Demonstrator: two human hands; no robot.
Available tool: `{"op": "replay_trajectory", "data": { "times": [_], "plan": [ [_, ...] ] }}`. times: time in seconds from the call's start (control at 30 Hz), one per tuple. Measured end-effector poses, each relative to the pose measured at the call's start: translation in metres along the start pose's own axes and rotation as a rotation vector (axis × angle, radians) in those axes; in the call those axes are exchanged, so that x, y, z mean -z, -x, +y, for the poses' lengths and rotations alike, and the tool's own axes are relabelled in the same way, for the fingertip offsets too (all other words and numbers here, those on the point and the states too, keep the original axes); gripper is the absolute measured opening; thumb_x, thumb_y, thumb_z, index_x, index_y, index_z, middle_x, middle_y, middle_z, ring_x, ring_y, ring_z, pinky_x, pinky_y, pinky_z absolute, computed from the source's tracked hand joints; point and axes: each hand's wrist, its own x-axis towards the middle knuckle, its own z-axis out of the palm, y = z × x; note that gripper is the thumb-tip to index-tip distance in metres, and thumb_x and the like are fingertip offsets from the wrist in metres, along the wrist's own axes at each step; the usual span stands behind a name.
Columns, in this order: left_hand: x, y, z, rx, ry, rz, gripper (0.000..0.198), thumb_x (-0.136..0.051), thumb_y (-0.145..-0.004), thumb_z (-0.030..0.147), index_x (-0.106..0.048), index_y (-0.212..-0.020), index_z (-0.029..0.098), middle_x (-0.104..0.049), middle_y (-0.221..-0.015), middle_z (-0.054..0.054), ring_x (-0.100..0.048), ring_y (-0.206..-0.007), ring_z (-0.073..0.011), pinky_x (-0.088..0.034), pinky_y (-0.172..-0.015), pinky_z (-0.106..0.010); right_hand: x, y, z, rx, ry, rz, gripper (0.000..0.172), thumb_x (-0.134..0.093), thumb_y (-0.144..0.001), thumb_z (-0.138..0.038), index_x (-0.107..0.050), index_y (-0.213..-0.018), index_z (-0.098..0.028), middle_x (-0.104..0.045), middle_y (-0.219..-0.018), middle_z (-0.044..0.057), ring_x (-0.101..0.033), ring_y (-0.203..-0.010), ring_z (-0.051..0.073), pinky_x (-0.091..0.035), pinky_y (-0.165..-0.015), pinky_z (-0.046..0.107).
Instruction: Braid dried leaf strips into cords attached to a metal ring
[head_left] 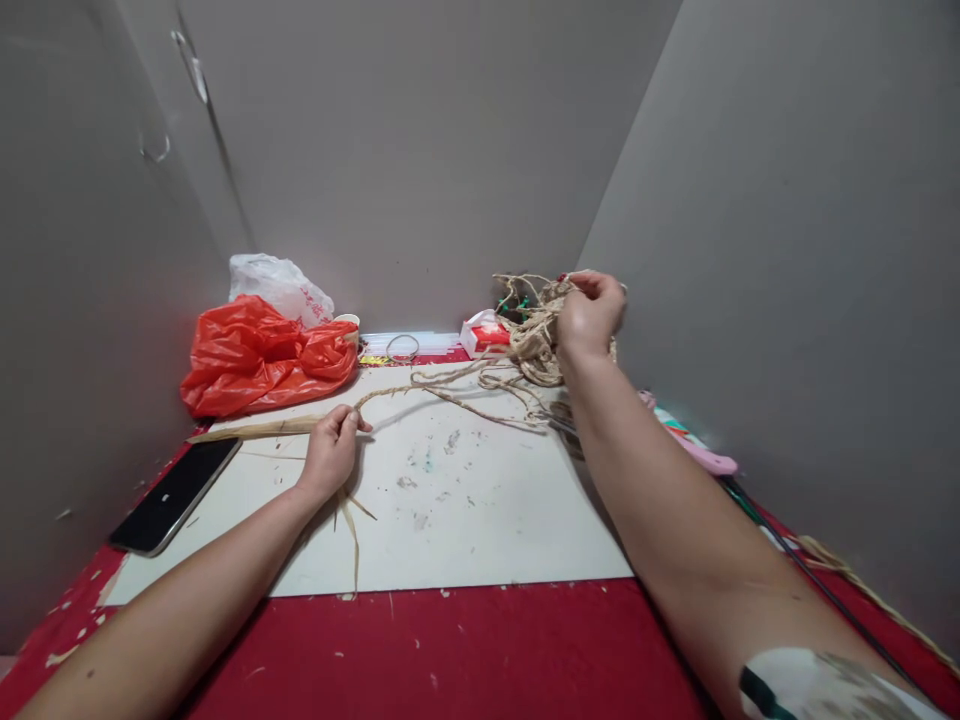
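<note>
My left hand [332, 452] is closed in a pinch on a twisted straw cord [390, 391], above the left part of a white board [495, 520]. A flat strip of dry straw [262, 430] runs out leftward from this hand, and thin loose strands [352, 540] hang below it. The cord leads right to a tangled pile of straw cord [536, 350] at the board's back right. At that pile is my right hand [592, 318], fingers bent together on part of the cord. Its fingertips are partly hidden.
A black phone [176, 495] lies at the board's left edge. Behind are a red plastic bag [262, 360], a white bag [277, 285], a metal ring [403, 347] and a red-and-white box [484, 335]. Pink-handled tools [701, 455] lie at right. Grey panels surround the red cloth [450, 650].
</note>
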Motion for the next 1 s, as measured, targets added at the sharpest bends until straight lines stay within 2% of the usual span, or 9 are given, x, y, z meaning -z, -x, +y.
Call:
{"op": "replay_trajectory", "data": {
  "times": [0.13,0.23,0.33,0.43,0.6,0.73,0.83,0.9,1.0],
  "plan": [
    [0.001,0.0,0.002,-0.008,-0.027,0.009,0.031,-0.038,-0.089,0.034,-0.057,-0.07,0.019,-0.062,-0.072,-0.002,-0.056,-0.073,-0.0169,-0.041,-0.075,-0.031,-0.012,0.05,-0.038,0.116,-0.106,-0.198,0.027,-0.04,-0.074,-0.008,-0.06,-0.093,-0.012,-0.065,-0.09,0.01,-0.06,-0.083,0.015,-0.047,-0.079,0.027],
    [0.001,0.004,0.007,-0.067,-0.019,0.009,0.029,-0.039,-0.09,0.033,-0.058,-0.073,0.019,-0.062,-0.074,-0.001,-0.056,-0.074,-0.0157,-0.041,-0.075,-0.028,-0.025,0.108,-0.061,0.413,-0.144,-0.865,0.03,-0.056,-0.071,-0.014,-0.064,-0.1,-0.018,-0.067,-0.1,0.008,-0.059,-0.092,0.018,-0.045,-0.084,0.031],
    [0.002,0.008,0.013,-0.121,-0.025,0.03,0.027,-0.04,-0.09,0.032,-0.058,-0.075,0.019,-0.061,-0.073,-0.001,-0.055,-0.072,-0.0147,-0.041,-0.073,-0.027,-0.036,0.142,-0.063,0.604,0.059,-1.229,0.033,-0.058,-0.074,-0.019,-0.066,-0.106,-0.02,-0.069,-0.091,0.007,-0.06,-0.085,0.019,-0.044,-0.08,0.03],
    [0.006,0.006,0.011,-0.117,-0.015,0.11,0.028,-0.04,-0.09,0.033,-0.057,-0.073,0.019,-0.06,-0.072,-0.001,-0.054,-0.071,-0.0141,-0.042,-0.073,-0.027,-0.038,0.121,-0.048,0.537,0.439,-1.147,0.026,-0.054,-0.078,-0.017,-0.071,-0.097,-0.022,-0.071,-0.084,0.005,-0.061,-0.074,0.017,-0.041,-0.068,0.025],
    [0.009,-0.01,-0.01,0.109,0.116,0.302,0.028,-0.041,-0.086,0.036,-0.053,-0.068,0.018,-0.062,-0.067,-0.002,-0.054,-0.063,-0.0135,-0.045,-0.062,-0.026,0.001,0.006,-0.024,0.415,0.737,-0.846,0.029,-0.057,-0.079,-0.016,-0.07,-0.104,-0.015,-0.07,-0.094,0.016,-0.061,-0.078,0.021,-0.036,-0.065,0.03],
    [0.003,-0.012,-0.017,0.19,0.211,0.256,0.029,-0.042,-0.084,0.04,-0.054,-0.069,0.019,-0.058,-0.055,0.001,-0.047,-0.049,-0.0117,-0.042,-0.049,-0.023,0.045,-0.066,-0.038,0.322,0.905,-0.526,0.029,-0.057,-0.085,-0.029,-0.071,-0.102,-0.01,-0.069,-0.093,0.022,-0.059,-0.08,0.02,-0.031,-0.064,0.034],
    [-0.001,-0.008,-0.014,0.157,0.214,0.185,0.029,-0.043,-0.084,0.041,-0.056,-0.07,0.019,-0.055,-0.051,0.001,-0.046,-0.048,-0.0116,-0.042,-0.047,-0.023,0.059,-0.092,-0.056,0.367,0.834,-0.267,0.041,-0.061,-0.079,-0.042,-0.069,-0.104,-0.01,-0.07,-0.092,0.018,-0.058,-0.081,0.016,-0.029,-0.066,0.033],
    [-0.001,-0.006,-0.012,0.146,0.196,0.174,0.029,-0.044,-0.084,0.041,-0.056,-0.069,0.019,-0.055,-0.051,0.001,-0.047,-0.048,-0.0118,-0.043,-0.047,-0.023,0.058,-0.094,-0.062,0.352,0.795,-0.356,0.048,-0.062,-0.074,-0.048,-0.069,-0.1,-0.009,-0.069,-0.093,0.017,-0.057,-0.075,0.012,-0.03,-0.066,0.032],
    [0.0,-0.007,-0.011,0.136,0.156,0.189,0.028,-0.044,-0.084,0.038,-0.056,-0.068,0.019,-0.059,-0.058,0.0,-0.049,-0.053,-0.0125,-0.045,-0.053,-0.025,0.05,-0.071,-0.062,0.149,0.812,-0.995,0.042,-0.06,-0.076,-0.048,-0.072,-0.08,-0.008,-0.07,-0.079,0.012,-0.054,-0.057,0.009,-0.035,-0.062,0.029]
  ]
}}
